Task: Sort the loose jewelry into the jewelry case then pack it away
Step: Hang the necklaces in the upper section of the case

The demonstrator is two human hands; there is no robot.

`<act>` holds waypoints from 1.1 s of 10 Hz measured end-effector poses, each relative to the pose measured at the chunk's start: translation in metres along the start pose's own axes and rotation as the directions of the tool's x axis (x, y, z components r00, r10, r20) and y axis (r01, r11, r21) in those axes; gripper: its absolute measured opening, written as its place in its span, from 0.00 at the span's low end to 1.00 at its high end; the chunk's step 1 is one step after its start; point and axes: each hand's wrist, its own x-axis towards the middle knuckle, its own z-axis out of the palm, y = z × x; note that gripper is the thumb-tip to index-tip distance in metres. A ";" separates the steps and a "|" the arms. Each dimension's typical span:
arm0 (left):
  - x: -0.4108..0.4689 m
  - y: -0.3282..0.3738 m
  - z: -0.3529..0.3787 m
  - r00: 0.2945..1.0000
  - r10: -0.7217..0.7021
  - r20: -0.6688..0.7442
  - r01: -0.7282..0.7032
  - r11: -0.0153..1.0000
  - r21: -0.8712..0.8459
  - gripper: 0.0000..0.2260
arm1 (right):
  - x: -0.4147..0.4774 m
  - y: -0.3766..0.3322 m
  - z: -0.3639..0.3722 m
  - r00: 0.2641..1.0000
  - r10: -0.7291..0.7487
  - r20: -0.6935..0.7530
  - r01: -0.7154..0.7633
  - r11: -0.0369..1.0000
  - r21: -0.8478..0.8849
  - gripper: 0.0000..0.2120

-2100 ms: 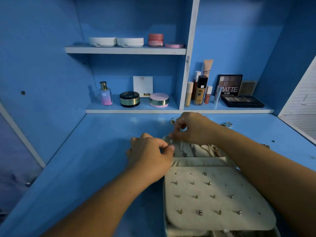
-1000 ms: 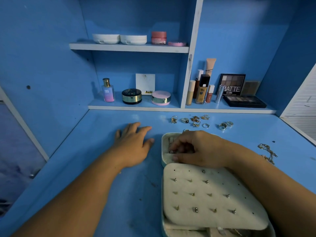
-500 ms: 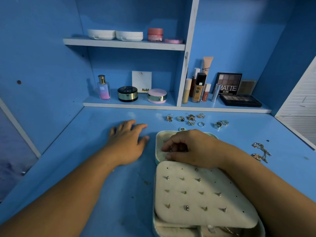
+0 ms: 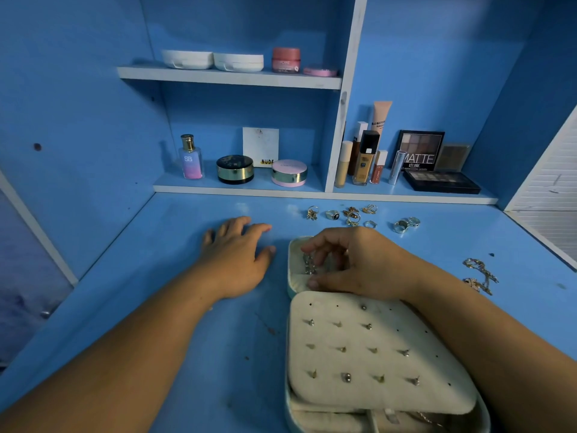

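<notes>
Eight rings (image 4: 332, 215), as near as they can be counted, are lying loose in a ragged row along the far edge of the worktop (image 4: 156, 307), and one tangle of gold chain (image 4: 479, 275) is lying near its right edge, too knotted to tell whether it is one necklace or two. You are working on the chain step. Your right hand (image 4: 359, 264) is hanging over the far half of the open jewelry case (image 4: 291, 289), which is sitting toward the near edge. Its fingers are curling down and seem to be pinching the top of a silver chain (image 4: 309, 265) that is dangling into that half, while the thumb is resting on the inner lip. Your left hand (image 4: 237, 257) is lying flat on the worktop just left of the case, fingers spread, holding nothing. One earring panel (image 4: 374, 348) is covering the near half and carrying twelve studs (image 4: 346, 377). Next you are probably going to be settling the chain, letting go, then reaching past the case for the rings. They are sitting close together, so a fine pinch on one at a time is looking wise.
</notes>
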 end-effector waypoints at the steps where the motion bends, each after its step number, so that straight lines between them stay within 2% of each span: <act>1: 0.000 0.001 -0.001 1.000 -0.001 0.007 0.001 1.000 -0.006 0.22 | 0.000 0.001 0.001 1.000 0.003 0.006 -0.002 0.996 -0.089 0.09; 2: 0.000 0.001 -0.001 1.000 -0.001 0.008 0.001 1.000 -0.009 0.22 | 0.002 0.003 0.003 0.998 -0.035 0.052 0.039 0.996 -0.078 0.04; 3: 0.000 0.001 -0.001 1.000 -0.003 -0.002 0.003 1.000 -0.010 0.22 | 0.005 0.005 0.002 0.998 -0.046 0.039 0.046 0.999 -0.016 0.03; 4: 0.000 0.002 -0.001 1.000 -0.004 -0.001 0.004 1.000 -0.008 0.22 | 0.006 0.008 0.000 0.997 -0.074 -0.013 0.073 0.997 -0.025 0.07; 5: 0.000 0.002 -0.001 1.000 -0.004 0.002 0.004 1.000 -0.011 0.22 | 0.010 0.015 -0.004 0.989 -0.132 -0.063 0.114 0.967 -0.228 0.15; 6: 0.000 0.002 -0.001 1.000 -0.003 0.006 0.003 1.000 -0.008 0.22 | 0.014 0.020 -0.005 0.996 -0.085 0.005 0.079 0.908 -0.412 0.18; 8: 0.000 0.001 -0.001 1.000 -0.004 0.006 0.004 1.000 -0.004 0.22 | 0.010 0.013 -0.007 0.996 -0.087 -0.006 0.076 0.896 -0.437 0.19; 9: -0.001 0.001 -0.001 1.000 -0.004 0.008 0.004 1.000 -0.009 0.22 | 0.008 0.012 -0.007 0.998 -0.058 0.038 0.069 0.875 -0.480 0.18; 11: 0.000 0.002 -0.001 1.000 -0.005 0.005 0.005 1.000 -0.009 0.22 | 0.005 0.010 -0.005 0.997 -0.064 0.032 0.071 0.855 -0.514 0.21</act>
